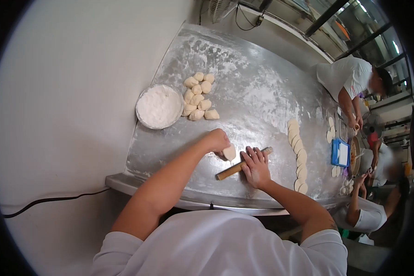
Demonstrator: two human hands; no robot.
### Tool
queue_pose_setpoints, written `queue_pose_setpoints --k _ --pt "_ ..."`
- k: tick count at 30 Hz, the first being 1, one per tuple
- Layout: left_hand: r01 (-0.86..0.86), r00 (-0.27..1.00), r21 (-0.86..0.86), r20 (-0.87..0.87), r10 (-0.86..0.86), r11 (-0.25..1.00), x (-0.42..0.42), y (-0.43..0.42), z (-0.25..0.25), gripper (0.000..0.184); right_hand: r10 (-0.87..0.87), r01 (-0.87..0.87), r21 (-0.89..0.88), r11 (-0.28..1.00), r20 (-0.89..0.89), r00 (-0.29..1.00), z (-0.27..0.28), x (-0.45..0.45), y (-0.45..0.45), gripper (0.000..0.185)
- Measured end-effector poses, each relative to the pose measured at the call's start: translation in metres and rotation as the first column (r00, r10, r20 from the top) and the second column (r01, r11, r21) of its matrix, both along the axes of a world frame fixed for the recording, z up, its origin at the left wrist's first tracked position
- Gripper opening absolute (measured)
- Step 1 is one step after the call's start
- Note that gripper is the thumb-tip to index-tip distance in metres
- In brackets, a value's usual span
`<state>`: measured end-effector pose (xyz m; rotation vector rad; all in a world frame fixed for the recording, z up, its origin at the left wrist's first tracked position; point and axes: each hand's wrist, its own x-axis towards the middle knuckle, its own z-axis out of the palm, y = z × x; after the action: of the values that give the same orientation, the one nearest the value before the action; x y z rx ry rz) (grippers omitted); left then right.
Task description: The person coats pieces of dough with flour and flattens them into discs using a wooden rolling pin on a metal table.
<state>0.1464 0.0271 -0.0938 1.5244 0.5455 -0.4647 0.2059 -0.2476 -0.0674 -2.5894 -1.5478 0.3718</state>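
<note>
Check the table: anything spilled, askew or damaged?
White powder is strewn across the metal table, outside the bowl, so it could pass for a spill. With the dough piece and rolling pin there, it's probably deliberate dusting. Nothing looks damaged.

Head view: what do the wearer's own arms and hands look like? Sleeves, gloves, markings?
Left hand and right hand: bare, no gloves, no watch or band visible at either wrist. Forearms uncovered. Short white sleeves. Small dark marks on the right arm near the sleeve, too small to make out. No cables on the arms.
</note>
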Motion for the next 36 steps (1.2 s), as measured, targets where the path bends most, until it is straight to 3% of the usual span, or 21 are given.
queue_pose_setpoints --k 1,4,7,10,11,13,14,16,17,20,23,26,27,30,32,33,36 --pt "0.11 0.994 0.1 -0.033 -0.108 0.989 -0.002 0.002 0.001 0.011 0.007 -0.006 -0.019 1.0 0.002 1.0 0.002 0.002 -0.005 0.059" --pt "0.454 0.891 0.275 -0.114 -0.44 0.848 -0.001 0.007 0.004 0.02 -0.106 0.112 -0.065 0.992 0.082 0.991 -0.007 0.021 0.052 0.063" --pt "0.362 0.916 0.666 -0.123 -0.383 0.652 -0.005 0.0 0.029 0.034 -0.261 0.251 0.093 0.963 0.117 0.958 -0.016 0.054 0.141 0.068" --pt "0.221 0.965 0.684 -0.052 -0.256 0.696 -0.009 0.005 0.035 0.045 -0.332 0.319 0.31 0.896 -0.01 0.943 -0.03 0.07 0.165 0.066" --pt "0.221 0.966 0.677 -0.052 -0.254 0.702 -0.01 0.006 0.037 0.04 -0.333 0.336 0.376 0.864 -0.075 0.94 -0.033 0.071 0.165 0.064" --pt "0.167 0.976 0.624 0.006 -0.219 0.763 -0.003 0.008 0.01 0.04 -0.296 0.31 0.328 0.892 -0.092 0.951 -0.024 0.05 0.119 0.059" --pt "0.141 0.979 0.591 0.034 -0.2 0.794 -0.001 0.009 -0.002 0.04 -0.253 0.23 0.288 0.929 0.043 0.967 -0.029 0.035 0.086 0.056" --pt "0.229 0.972 0.367 -0.044 -0.229 0.902 -0.002 0.014 0.0 0.039 -0.141 0.135 0.099 0.986 0.056 0.988 -0.022 0.01 0.019 0.057" --pt "0.262 0.965 0.239 -0.084 -0.248 0.935 -0.003 0.015 0.001 0.039 -0.089 0.078 0.105 0.991 0.098 0.991 -0.022 0.005 -0.007 0.056" --pt "0.453 0.891 0.265 -0.165 -0.423 0.851 -0.006 0.015 0.007 0.04 -0.075 0.074 0.019 0.997 0.037 0.996 -0.012 0.012 0.004 0.058" --pt "0.416 0.909 0.445 -0.19 -0.371 0.793 -0.007 0.007 0.042 0.04 -0.214 0.206 0.086 0.975 0.092 0.973 -0.013 0.039 0.106 0.061" --pt "0.106 0.982 0.787 0.014 -0.189 0.608 -0.014 0.001 0.045 0.039 -0.339 0.304 0.299 0.905 0.073 0.938 -0.029 0.064 0.174 0.059" --pt "0.157 0.975 0.758 -0.018 -0.222 0.633 -0.009 0.007 0.037 0.041 -0.377 0.327 0.378 0.866 0.066 0.924 -0.033 0.069 0.183 0.059" --pt "0.087 0.981 0.683 0.068 -0.181 0.725 -0.006 0.01 0.008 0.039 -0.327 0.335 0.326 0.884 -0.081 0.942 -0.028 0.049 0.127 0.058" --pt "0.129 0.983 0.55 0.042 -0.181 0.825 -0.005 0.013 0.006 0.039 -0.232 0.225 0.105 0.969 0.057 0.971 -0.029 0.022 0.056 0.058" --pt "0.145 0.983 0.475 0.028 -0.179 0.868 -0.005 0.015 0.006 0.039 -0.168 0.161 0.091 0.983 0.072 0.983 -0.025 0.011 0.017 0.058" --pt "0.405 0.911 0.335 -0.224 -0.345 0.851 -0.004 0.02 0.021 0.039 -0.057 0.053 0.049 0.997 0.074 0.996 -0.015 0.012 -0.002 0.059"
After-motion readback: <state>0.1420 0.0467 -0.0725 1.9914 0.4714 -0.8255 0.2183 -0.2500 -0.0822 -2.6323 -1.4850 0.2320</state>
